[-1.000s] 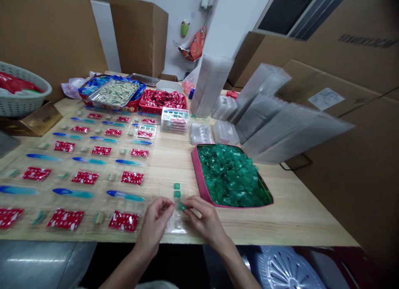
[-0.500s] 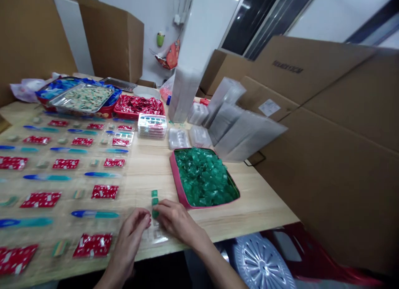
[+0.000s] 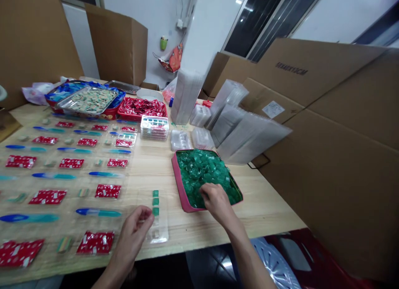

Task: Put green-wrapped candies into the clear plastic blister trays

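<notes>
A clear plastic tray point(image 3: 156, 228) lies at the table's front edge with three small green candies point(image 3: 155, 201) in a row in its pockets. My left hand point(image 3: 136, 228) rests beside the tray's left side, fingers curled, thumb and forefinger near the tray; I cannot see anything in them. My right hand point(image 3: 216, 199) reaches into the pink tray point(image 3: 180, 188) heaped with green wrapped candies point(image 3: 204, 170), fingers bent down among them; what they grip is hidden.
Rows of clear trays with red packets point(image 3: 107, 191) and blue pens point(image 3: 98, 212) cover the table's left. Red baskets of sweets point(image 3: 141, 106) stand at the back. Stacks of clear trays point(image 3: 249, 135) lean against cardboard boxes point(image 3: 336, 156) on the right.
My right hand left the clear tray and moved right into the pink tray of green candies. A third green candy now sits in the clear tray. My left hand stayed by the tray.
</notes>
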`<act>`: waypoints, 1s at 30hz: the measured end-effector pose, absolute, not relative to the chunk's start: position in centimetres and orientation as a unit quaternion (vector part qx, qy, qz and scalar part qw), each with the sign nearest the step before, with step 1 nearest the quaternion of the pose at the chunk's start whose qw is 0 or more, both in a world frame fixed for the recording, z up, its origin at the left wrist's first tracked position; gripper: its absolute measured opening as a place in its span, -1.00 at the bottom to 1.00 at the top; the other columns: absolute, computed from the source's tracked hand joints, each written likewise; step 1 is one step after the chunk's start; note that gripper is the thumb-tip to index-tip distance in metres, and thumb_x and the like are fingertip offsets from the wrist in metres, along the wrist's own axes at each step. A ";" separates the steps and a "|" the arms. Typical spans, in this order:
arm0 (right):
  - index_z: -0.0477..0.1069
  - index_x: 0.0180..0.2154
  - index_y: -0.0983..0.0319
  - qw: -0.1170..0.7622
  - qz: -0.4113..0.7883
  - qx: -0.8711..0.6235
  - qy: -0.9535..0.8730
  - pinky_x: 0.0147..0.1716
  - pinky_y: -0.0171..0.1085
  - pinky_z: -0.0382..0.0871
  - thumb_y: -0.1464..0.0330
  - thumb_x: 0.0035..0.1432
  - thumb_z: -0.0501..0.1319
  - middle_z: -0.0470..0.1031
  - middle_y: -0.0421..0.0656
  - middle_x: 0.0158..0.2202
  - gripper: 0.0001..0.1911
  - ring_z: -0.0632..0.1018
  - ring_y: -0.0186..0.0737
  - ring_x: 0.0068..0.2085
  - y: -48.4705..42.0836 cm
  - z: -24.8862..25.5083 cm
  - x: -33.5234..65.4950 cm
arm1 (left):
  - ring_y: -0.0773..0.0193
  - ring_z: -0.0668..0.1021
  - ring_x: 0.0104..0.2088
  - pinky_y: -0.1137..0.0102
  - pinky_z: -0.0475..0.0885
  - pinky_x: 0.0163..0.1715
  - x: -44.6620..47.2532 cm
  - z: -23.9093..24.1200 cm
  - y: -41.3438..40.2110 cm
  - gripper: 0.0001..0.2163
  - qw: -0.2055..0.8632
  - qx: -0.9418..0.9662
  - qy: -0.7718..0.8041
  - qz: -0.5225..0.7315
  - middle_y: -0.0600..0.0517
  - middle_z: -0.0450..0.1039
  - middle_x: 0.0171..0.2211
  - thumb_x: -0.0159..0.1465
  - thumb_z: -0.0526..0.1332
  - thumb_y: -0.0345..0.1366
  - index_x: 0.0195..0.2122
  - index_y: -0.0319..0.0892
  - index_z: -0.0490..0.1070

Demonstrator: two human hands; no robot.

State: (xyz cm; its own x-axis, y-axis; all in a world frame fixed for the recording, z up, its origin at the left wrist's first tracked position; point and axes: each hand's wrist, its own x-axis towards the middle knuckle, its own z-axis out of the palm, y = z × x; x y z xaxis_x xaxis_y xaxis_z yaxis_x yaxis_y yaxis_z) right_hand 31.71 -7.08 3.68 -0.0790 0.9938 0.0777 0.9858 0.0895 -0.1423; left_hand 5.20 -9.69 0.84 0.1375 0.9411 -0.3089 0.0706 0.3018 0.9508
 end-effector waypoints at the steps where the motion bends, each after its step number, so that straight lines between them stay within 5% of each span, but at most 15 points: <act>1: 0.44 -0.45 0.24 0.086 0.028 -0.674 -0.733 -0.28 -0.29 0.11 0.61 0.08 0.08 0.50 -0.17 -0.42 -0.77 0.47 -0.24 -0.31 -7.2 3.6 31.7 | 0.17 0.45 -0.27 0.38 0.32 -0.26 5.3 0.9 -9.6 -0.76 0.594 0.465 0.543 0.369 0.03 0.43 -0.38 0.11 0.23 -0.08 -0.37 -0.16 0.41; 10: 0.41 -0.45 0.25 0.094 -0.002 -0.695 -0.713 -0.29 -0.26 0.10 0.65 0.01 0.03 0.48 -0.13 -0.44 -0.74 0.47 -0.20 -0.31 -7.1 3.1 31.8 | 0.26 0.43 -0.41 0.44 0.30 -0.41 6.4 2.2 -9.7 -0.80 0.630 0.453 0.512 0.367 0.07 0.39 -0.50 0.05 0.26 -0.14 -0.47 -0.17 0.41; 16: 0.36 -0.45 0.23 0.342 0.185 -0.664 -0.639 -0.33 -0.28 0.26 0.43 0.06 0.14 0.43 -0.19 -0.46 -0.94 0.45 -0.22 -0.37 -7.8 4.7 32.5 | 0.28 0.43 -0.42 0.43 0.31 -0.41 6.5 2.2 -9.5 -0.80 0.646 0.435 0.500 0.378 0.07 0.40 -0.53 0.03 0.30 -0.16 -0.51 -0.19 0.42; 22: 0.37 -0.44 0.24 0.432 0.438 -0.559 -0.556 -0.38 -0.31 0.33 0.32 -0.02 0.30 0.41 -0.21 -0.45 -0.85 0.44 -0.26 -0.39 -9.7 5.6 27.9 | 0.17 0.52 -0.26 0.26 0.47 -0.31 8.8 3.7 -9.7 -0.53 0.761 0.306 0.396 0.413 -0.12 0.41 -0.02 -0.03 0.38 -0.21 -0.06 -0.14 0.40; 24: 0.37 -0.47 0.24 0.421 0.454 -0.546 -0.564 -0.36 -0.32 0.32 0.33 0.01 0.29 0.40 -0.22 -0.47 -0.86 0.43 -0.28 -0.39 -10.2 5.4 25.9 | 0.21 0.52 -0.31 0.28 0.48 -0.35 9.3 3.8 -9.7 -0.48 0.769 0.292 0.383 0.421 -0.11 0.46 -0.10 -0.09 0.41 -0.31 -0.05 -0.16 0.39; 27: 0.35 -0.48 0.24 0.425 0.486 -0.531 -0.549 -0.35 -0.33 0.30 0.35 0.02 0.28 0.38 -0.24 -0.48 -0.86 0.43 -0.29 -0.39 -10.6 4.7 24.0 | 0.26 0.52 -0.42 0.36 0.46 -0.42 9.1 3.5 -9.7 -0.68 0.757 0.281 0.401 0.432 -0.03 0.52 -0.40 -0.09 0.38 -0.38 -0.27 -0.25 0.45; 30: 0.31 -0.46 0.23 0.448 0.573 -0.490 -0.480 -0.39 -0.33 0.31 0.34 -0.01 0.30 0.36 -0.25 -0.47 -0.83 0.42 -0.31 -0.42 -10.7 3.9 23.3 | 0.27 0.53 -0.46 0.37 0.44 -0.43 8.3 3.2 -9.8 -0.82 0.773 0.240 0.395 0.435 0.01 0.52 -0.45 -0.08 0.32 -0.43 -0.41 -0.24 0.42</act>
